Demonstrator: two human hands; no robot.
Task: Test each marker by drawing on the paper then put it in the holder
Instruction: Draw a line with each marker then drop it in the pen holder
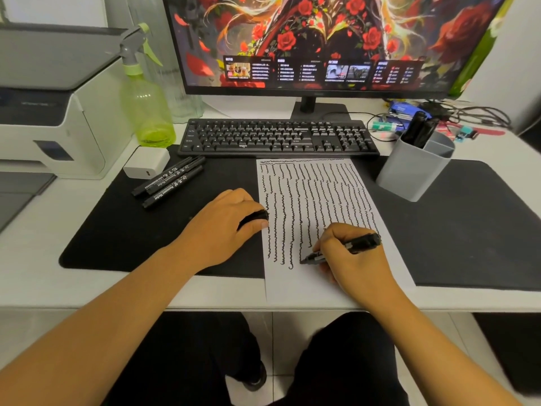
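A white paper (336, 200) covered with wavy black lines lies on the black desk mat. My right hand (351, 259) grips an uncapped black marker (351, 247), its tip touching the paper near the lower end of a line. My left hand (225, 227) rests at the paper's left edge and holds a black marker cap (257, 216) in curled fingers. Three capped black markers (169, 181) lie on the mat at the left. A grey holder (415, 171) stands at the right with black markers (420, 131) in it.
A black keyboard (278, 139) sits behind the paper, with a monitor (322, 42) above it. A green spray bottle (146, 106), a white charger (146, 162) and a printer (44, 112) stand at the left. Cables and small items (439, 118) clutter the back right.
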